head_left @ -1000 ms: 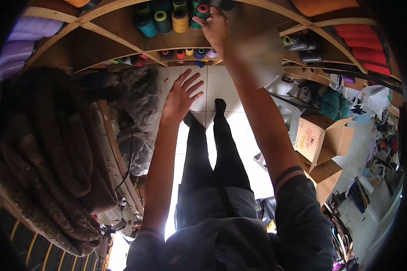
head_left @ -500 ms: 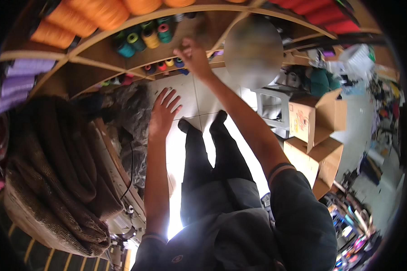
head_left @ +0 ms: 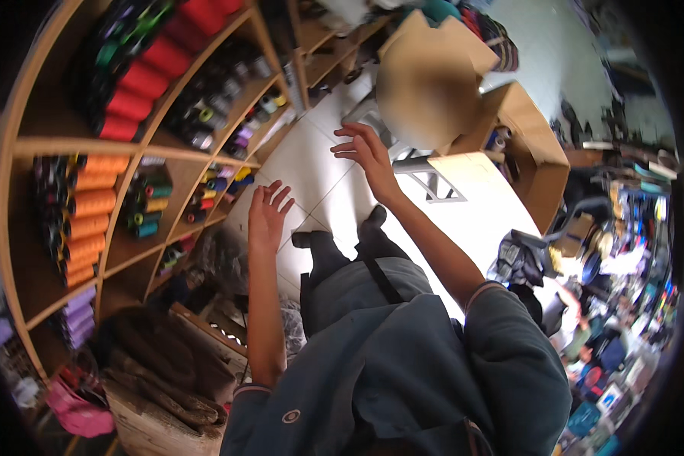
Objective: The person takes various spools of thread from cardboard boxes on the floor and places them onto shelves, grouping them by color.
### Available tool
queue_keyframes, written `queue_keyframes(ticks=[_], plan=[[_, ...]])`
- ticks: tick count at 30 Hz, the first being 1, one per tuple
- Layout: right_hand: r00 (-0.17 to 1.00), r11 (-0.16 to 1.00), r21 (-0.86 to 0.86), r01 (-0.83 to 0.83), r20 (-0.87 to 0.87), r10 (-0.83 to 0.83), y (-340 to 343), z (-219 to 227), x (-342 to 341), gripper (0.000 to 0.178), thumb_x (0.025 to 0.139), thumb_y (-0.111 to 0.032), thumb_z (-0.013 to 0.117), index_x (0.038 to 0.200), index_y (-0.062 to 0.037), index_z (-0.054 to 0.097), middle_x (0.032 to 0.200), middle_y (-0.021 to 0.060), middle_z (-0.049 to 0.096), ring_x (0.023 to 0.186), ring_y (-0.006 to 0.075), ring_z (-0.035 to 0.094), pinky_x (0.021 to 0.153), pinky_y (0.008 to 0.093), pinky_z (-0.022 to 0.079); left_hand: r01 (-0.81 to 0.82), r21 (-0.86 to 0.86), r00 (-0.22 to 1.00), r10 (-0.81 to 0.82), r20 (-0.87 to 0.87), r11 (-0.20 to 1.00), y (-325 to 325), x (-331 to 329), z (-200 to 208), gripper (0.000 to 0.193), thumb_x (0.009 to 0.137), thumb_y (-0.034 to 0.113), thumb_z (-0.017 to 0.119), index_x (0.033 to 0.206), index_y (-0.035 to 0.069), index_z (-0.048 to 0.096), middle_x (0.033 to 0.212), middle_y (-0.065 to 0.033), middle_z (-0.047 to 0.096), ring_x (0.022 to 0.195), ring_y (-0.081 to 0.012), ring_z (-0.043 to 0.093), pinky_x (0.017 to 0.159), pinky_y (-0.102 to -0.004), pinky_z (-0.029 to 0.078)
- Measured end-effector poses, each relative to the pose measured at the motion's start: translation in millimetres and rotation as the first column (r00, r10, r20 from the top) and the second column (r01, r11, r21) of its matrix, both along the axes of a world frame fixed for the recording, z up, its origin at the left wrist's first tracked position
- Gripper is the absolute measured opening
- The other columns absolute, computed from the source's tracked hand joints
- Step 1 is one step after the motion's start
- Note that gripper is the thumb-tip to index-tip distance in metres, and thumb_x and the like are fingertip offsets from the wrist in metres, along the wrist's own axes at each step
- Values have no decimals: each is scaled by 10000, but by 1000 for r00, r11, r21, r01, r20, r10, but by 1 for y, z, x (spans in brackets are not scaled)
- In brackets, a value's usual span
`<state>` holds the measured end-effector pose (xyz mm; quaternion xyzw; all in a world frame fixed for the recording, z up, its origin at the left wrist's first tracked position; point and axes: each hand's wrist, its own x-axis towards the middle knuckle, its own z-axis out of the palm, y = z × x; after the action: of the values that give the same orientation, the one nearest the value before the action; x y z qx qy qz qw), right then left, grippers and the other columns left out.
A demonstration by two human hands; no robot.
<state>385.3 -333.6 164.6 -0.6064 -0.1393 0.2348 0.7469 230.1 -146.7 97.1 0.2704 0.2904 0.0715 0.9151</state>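
Note:
My left hand (head_left: 268,216) is raised over the tiled floor, open, with its fingers apart and nothing in it. The wooden thread shelf (head_left: 129,148) stands to its left. Further right and a little farther off, my right hand (head_left: 368,156) is also empty, its fingers slightly bent and spread. It hangs over the floor near the cardboard boxes and touches nothing that I can see. Cones of orange thread (head_left: 90,216) and red thread (head_left: 140,87) fill compartments of the shelf, with smaller green and yellow spools (head_left: 150,199) beside them.
An open cardboard box (head_left: 536,144) stands at the right, holding items. Another box lies behind a blurred round patch. Brown cloth (head_left: 156,361) is heaped at lower left near a pink bag (head_left: 76,403). A person (head_left: 574,311) is partly visible among clutter at far right.
The view has turned rightward, so the shelf now stands on the left. My right hand has come away from the shelf, and its curled fingers have opened. My left hand stays open.

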Motion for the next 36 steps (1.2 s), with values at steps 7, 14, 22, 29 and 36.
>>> queue_keyframes(ticks=[7, 14, 22, 29, 36], plan=[[945, 945, 11, 327, 27, -327, -184, 5, 33, 376, 973, -245, 387, 1256, 1, 405, 1182, 158, 507, 970, 221, 586, 859, 330, 468, 386, 116, 915, -396, 81, 915, -143, 112, 26, 254, 939, 337, 465, 1075, 129, 519, 1205, -85, 501, 1142, -272, 453, 953, -443, 373], [760, 750, -130, 648, 43, -649, -353, -9, 27, 368, 976, -260, 379, 1244, -13, 422, 1151, 142, 538, 970, 210, 595, 849, 312, 461, 668, 163, 732, -681, 34, 726, -262, 187, 37, 295, 935, 330, 472, 1140, 121, 505, 1182, -75, 535, 1112, -249, 483, 940, -416, 382], [499, 493, -182, 851, -10, -866, -430, -19, 2, 445, 975, -357, 361, 1237, -4, 429, 1127, 152, 545, 975, 246, 599, 834, 356, 483, 832, 152, 539, -842, 5, 534, -350, 266, 20, 281, 928, 291, 503, 1122, 90, 526, 1145, -110, 570, 1059, -240, 544, 874, -378, 425], [336, 336, -175, 925, -33, -941, -460, -23, 9, 468, 981, -383, 312, 1237, -9, 429, 1124, 156, 549, 966, 246, 596, 845, 388, 485, 931, 146, 339, -941, -1, 336, -414, 324, -6, 289, 930, 278, 499, 1121, 62, 525, 1130, -107, 575, 1002, -211, 572, 840, -348, 454], [267, 277, -298, 914, -75, -961, -505, -63, 40, 433, 975, -370, 355, 1174, -12, 497, 1063, 125, 581, 981, 220, 589, 833, 350, 474, 958, 215, 237, -942, -237, 187, -449, 370, -60, 281, 905, 247, 514, 1125, 74, 538, 1093, -86, 592, 947, -209, 598, 789, -346, 478]])
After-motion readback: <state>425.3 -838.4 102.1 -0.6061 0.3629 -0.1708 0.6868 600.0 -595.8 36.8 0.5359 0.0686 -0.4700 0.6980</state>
